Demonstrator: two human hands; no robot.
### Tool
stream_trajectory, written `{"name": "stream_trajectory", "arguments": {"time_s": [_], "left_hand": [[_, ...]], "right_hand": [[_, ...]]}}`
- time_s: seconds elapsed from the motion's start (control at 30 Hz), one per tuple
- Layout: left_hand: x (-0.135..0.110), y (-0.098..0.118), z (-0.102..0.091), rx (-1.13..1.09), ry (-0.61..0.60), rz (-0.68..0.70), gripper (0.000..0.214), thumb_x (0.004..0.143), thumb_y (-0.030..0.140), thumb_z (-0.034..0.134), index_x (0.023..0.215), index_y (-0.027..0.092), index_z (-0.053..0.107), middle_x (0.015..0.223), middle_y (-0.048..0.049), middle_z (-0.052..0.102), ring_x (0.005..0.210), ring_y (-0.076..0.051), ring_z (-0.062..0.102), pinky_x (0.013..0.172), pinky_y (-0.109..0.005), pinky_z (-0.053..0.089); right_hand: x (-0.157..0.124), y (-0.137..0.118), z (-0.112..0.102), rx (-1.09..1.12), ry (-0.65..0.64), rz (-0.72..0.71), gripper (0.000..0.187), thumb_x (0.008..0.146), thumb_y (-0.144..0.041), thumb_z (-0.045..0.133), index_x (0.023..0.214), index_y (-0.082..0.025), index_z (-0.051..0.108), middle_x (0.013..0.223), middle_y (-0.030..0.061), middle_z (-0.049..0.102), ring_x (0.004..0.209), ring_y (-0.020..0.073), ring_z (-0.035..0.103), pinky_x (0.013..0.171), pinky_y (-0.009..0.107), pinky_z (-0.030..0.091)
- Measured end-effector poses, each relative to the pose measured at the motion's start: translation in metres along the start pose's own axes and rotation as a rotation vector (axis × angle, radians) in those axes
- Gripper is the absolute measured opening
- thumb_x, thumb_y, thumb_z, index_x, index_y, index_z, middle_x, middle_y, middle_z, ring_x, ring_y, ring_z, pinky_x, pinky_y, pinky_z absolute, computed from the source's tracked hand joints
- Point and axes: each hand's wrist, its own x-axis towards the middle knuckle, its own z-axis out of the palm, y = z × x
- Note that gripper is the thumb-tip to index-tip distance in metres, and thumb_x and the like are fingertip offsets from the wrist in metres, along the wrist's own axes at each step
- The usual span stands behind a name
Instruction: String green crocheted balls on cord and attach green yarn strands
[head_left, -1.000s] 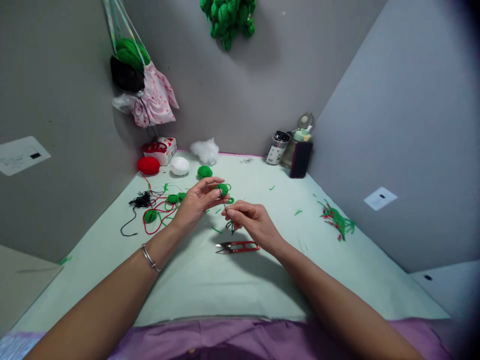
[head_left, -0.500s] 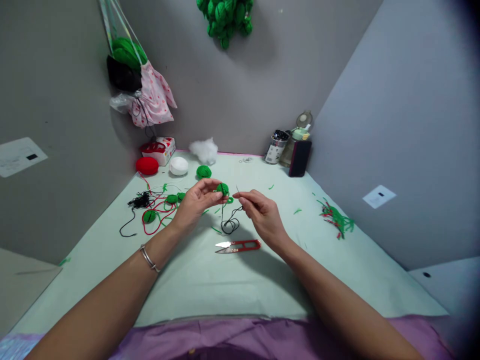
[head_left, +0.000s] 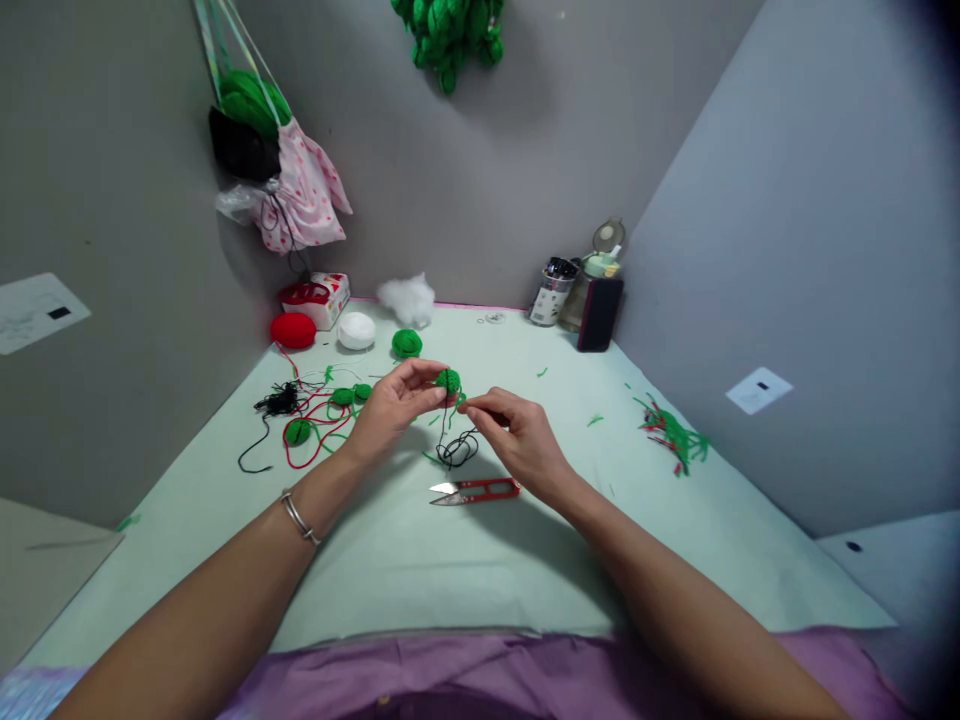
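Observation:
My left hand (head_left: 391, 405) is closed around a small green crocheted ball (head_left: 448, 381), with thumb and fingers on its sides. A black yarn strand runs across the ball and hangs down to a loose coil of black yarn (head_left: 456, 450) on the table. Close by on the right, my right hand (head_left: 517, 430) pinches with thumb and forefinger at the ball's lower right edge, by a green yarn loop. The thin needle in its fingers is barely visible now. Below both hands lie red-handled thread snips (head_left: 474, 491), blades pointing left.
At left are a black yarn tangle (head_left: 279, 399), red yarn strands and green crocheted pieces (head_left: 298, 432). Behind stand red (head_left: 293, 331), white (head_left: 356, 331) and green yarn balls (head_left: 406, 344), and stuffing (head_left: 407, 300). A phone (head_left: 600, 315) leans back right; yarn scraps (head_left: 675, 440) lie right.
My right hand has moved slightly left and down, bringing its fingertips to the ball. The needle that stuck up from them is now hardly seen. My left hand keeps its hold.

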Motion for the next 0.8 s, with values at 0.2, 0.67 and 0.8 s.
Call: {"name": "stream_trajectory", "arguments": {"time_s": [0.2, 0.67, 0.8], "left_hand": [[0.000, 0.005, 0.004, -0.065, 0.006, -0.023, 0.029, 0.077, 0.027, 0.080, 0.101, 0.018, 0.067, 0.098, -0.0040, 0.071, 0.090, -0.018, 0.069, 0.094, -0.040, 0.055], [-0.003, 0.002, 0.014, -0.083, 0.054, -0.029, 0.025, 0.076, 0.026, 0.079, 0.096, 0.019, 0.065, 0.093, -0.0014, 0.069, 0.089, -0.016, 0.066, 0.094, -0.038, 0.054], [-0.002, 0.004, 0.012, -0.093, 0.085, -0.026, 0.025, 0.076, 0.024, 0.077, 0.098, 0.019, 0.066, 0.098, -0.0023, 0.069, 0.094, -0.016, 0.065, 0.096, -0.038, 0.053]], "right_hand": [[0.000, 0.000, 0.000, 0.052, 0.007, -0.010, 0.018, 0.092, -0.025, 0.059, 0.088, -0.020, 0.076, 0.072, 0.0015, 0.060, 0.062, 0.0126, 0.049, 0.060, 0.028, 0.037], [-0.001, -0.002, 0.005, 0.261, -0.005, 0.134, 0.018, 0.088, -0.033, 0.062, 0.090, -0.019, 0.073, 0.076, 0.0029, 0.062, 0.063, 0.0129, 0.046, 0.057, 0.027, 0.035], [-0.001, -0.002, 0.004, 0.235, -0.006, 0.109, 0.019, 0.088, -0.030, 0.061, 0.091, -0.018, 0.075, 0.078, 0.0030, 0.062, 0.061, 0.0117, 0.045, 0.057, 0.028, 0.034]]}}
